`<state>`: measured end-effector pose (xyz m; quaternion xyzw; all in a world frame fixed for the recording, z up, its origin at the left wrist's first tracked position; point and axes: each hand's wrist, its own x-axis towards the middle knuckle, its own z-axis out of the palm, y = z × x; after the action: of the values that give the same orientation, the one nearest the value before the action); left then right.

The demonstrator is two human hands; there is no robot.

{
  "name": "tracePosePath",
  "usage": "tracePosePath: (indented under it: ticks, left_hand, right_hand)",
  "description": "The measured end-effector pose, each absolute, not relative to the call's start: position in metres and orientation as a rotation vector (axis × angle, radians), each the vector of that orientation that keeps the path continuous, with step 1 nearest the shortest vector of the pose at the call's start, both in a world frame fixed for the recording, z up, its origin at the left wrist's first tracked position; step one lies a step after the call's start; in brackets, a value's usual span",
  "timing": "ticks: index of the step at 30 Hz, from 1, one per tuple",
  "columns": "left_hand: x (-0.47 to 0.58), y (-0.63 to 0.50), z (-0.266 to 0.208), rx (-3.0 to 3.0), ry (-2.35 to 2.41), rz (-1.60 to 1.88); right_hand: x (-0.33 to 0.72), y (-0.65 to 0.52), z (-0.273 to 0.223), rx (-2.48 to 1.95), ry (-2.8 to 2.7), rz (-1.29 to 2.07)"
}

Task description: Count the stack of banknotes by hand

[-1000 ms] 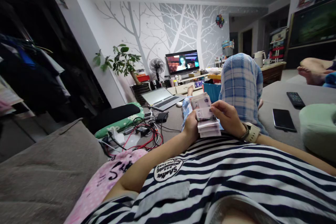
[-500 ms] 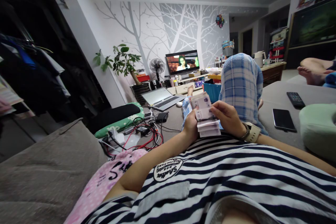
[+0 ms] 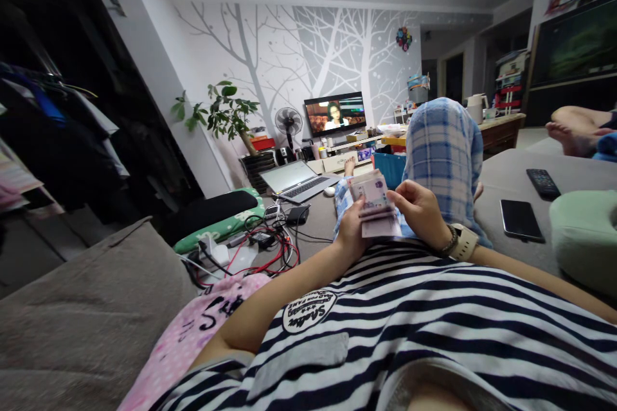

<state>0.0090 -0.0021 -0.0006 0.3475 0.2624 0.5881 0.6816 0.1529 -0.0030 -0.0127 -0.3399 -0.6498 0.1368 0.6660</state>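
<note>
Banknotes point(image 3: 372, 195) just beyond the striped shirt point(image 3: 400, 308), left hand point(image 3: 351, 229) gripping them, most of its fingers hidden behind; right hand point(image 3: 422, 212) bunched narrow at their edge, whether pinching one, can't tell!

Above banknotes point(image 3: 374, 194), open air for you to pass. Ahead-right of banknotes, raised knee point(image 3: 443, 148) bars you. Left of banknotes, cable tangle point(image 3: 274, 257); ahead-left, laptop point(image 3: 308, 189). Near side, your striped shirt point(image 3: 395, 298) close.
</note>
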Motion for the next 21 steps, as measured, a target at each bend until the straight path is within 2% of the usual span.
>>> tracePosePath:
  ticks: [14, 21]
  left_hand:
    - [0.008, -0.001, -0.003, 0.843, 0.630, 1.386]
    - [0.011, -0.006, 0.005, 0.813, 0.584, 1.357]
  right_hand:
    - [0.152, 0.007, -0.017, -0.816, -1.479, 0.321]
    - [0.151, -0.001, -0.016, -0.697, -1.525, 0.306]
